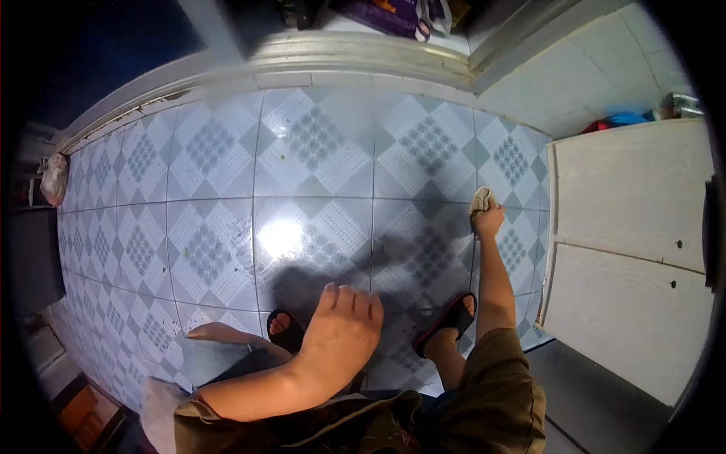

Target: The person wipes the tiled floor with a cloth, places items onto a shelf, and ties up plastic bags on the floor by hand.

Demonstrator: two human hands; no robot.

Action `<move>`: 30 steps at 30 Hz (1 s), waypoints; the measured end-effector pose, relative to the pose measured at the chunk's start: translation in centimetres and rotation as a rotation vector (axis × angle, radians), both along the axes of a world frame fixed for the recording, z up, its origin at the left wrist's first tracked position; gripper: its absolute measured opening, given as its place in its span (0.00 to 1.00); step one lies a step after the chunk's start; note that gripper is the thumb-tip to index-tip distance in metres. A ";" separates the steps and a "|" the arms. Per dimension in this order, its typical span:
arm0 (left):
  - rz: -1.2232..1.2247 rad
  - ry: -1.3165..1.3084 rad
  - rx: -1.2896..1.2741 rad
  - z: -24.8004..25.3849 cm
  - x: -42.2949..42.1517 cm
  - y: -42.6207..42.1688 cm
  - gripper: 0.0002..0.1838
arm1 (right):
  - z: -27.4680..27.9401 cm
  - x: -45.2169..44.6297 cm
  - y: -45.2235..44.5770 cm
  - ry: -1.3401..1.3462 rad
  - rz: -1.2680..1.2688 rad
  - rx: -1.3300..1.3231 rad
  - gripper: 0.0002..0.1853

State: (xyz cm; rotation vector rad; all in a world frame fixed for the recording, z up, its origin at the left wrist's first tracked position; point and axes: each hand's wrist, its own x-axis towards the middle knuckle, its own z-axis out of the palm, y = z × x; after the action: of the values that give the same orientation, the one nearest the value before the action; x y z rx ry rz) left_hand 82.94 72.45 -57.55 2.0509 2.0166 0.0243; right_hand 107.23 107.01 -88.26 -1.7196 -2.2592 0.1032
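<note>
Rag (481, 198) is sitting clamped in my right hand (491, 220), on the floor (314, 181) near the cabinet (628, 185); left hand (346, 325) is hanging apart, can't tell if it's gripping. Guessing I'm mid-wipe, next stroke's probably needing steady pressure.

Looks like a home; patterned floor tiles (314, 136), pale cabinet doors (624, 200), sandals (454, 312).

Bright glare (280, 237) and soft shadows (404, 250) mark the floor (314, 181); curved edges fade black.

A person's right hand (491, 220) gripped a pale cloth (480, 200) over patterned floor tiles (314, 175), near 2 white cabinet doors (624, 193).
</note>
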 end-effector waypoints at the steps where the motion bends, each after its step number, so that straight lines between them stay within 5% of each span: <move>1: -0.012 -0.004 -0.020 -0.2 0.3 -0.3 0.20 | -1.3 0.6 -2.0 0.004 -0.085 0.088 0.25; 3: -0.020 -0.019 -0.088 -0.6 0.4 -0.7 0.23 | -0.3 -2.8 -8.1 0.063 -0.215 0.077 0.26; 5: -0.031 -0.021 -0.208 -0.8 0.8 -0.9 0.24 | 1.0 -7.1 -13.9 0.795 -0.127 -0.276 0.25; 6: -0.006 -0.018 -0.297 -1.1 0.9 -0.9 0.25 | -0.3 -9.6 -16.8 0.268 0.154 0.131 0.24; 7: -0.025 0.019 -0.091 -1.9 0.9 -1.2 0.17 | -1.7 -12.6 -19.4 0.461 0.306 0.158 0.24; 8: -0.024 0.017 -0.087 -1.6 1.2 -0.9 0.17 | -5.1 -16.7 -22.7 0.732 0.218 0.103 0.24; 9: -0.014 0.012 -0.164 -1.0 1.4 -0.6 0.20 | -4.0 -20.9 -24.6 0.934 0.193 -0.315 0.23; 10: -0.001 0.012 -0.243 -0.6 1.6 -0.4 0.24 | -0.7 -23.8 -26.3 0.620 0.273 -0.166 0.23; 14: -0.013 0.046 -0.125 -0.1 2.3 -0.8 0.24 | 2.9 -29.3 -24.2 0.765 0.421 -0.339 0.34; 18: -0.053 0.005 -0.132 0.5 2.6 -1.9 0.23 | 5.0 -21.2 -13.2 0.836 0.557 0.007 0.28; 19: -0.054 0.020 -0.130 0.5 2.5 -2.2 0.24 | 3.1 -17.4 -9.0 0.687 0.605 0.228 0.25; 20: -0.056 0.035 -0.133 0.6 2.5 -2.5 0.24 | 2.0 -13.3 -6.3 0.260 0.447 0.377 0.21; 21: -0.047 0.035 -0.136 0.7 2.4 -2.8 0.24 | 4.1 -9.9 -5.1 0.604 0.336 0.125 0.20; 22: -0.026 0.031 -0.146 0.8 2.3 -3.0 0.24 | 3.9 -6.0 -2.9 0.385 0.229 0.111 0.20; 24: 0.009 0.021 -0.151 1.0 2.3 -3.2 0.24 | -8.5 3.6 3.3 0.777 -0.002 -0.286 0.22; 27: 0.031 -0.003 -0.178 1.4 2.7 -3.1 0.24 | -0.8 -3.7 -5.6 0.019 -0.178 0.095 0.24; 29: -0.024 0.027 -0.183 1.5 3.0 -2.7 0.25 | -3.8 -8.4 -9.9 0.141 0.175 0.224 0.24; 30: -0.026 0.018 -0.186 1.4 3.2 -2.5 0.25 | -2.7 -12.2 -12.8 0.459 0.366 0.204 0.25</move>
State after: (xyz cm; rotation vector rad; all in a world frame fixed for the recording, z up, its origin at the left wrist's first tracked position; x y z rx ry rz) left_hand 86.17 69.94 -56.14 1.9675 1.9229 -0.1812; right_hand 95.02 94.22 -90.98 -1.0373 -2.1158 0.3014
